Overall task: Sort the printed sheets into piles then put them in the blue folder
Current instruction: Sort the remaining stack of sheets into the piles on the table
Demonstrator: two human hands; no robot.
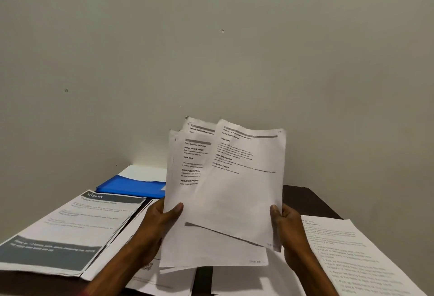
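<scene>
I hold a fanned bunch of printed sheets (pixel 225 192) upright above the table. My left hand (pixel 159 220) grips the bunch's lower left edge, thumb on the front. My right hand (pixel 285 223) pinches the front sheet at its lower right edge. The front sheet is skewed to the right of the others. The blue folder (pixel 131 186) lies flat at the back left of the table, with a white sheet (pixel 145 171) showing behind it. A pile headed "KITCHEN" (pixel 70 230) lies on the left. Another printed sheet (pixel 352 255) lies on the right.
The dark table (pixel 307 199) stands against a plain grey wall (pixel 211 49). More loose sheets (pixel 164 281) lie under my hands near the front edge, with a dark gap of table between them.
</scene>
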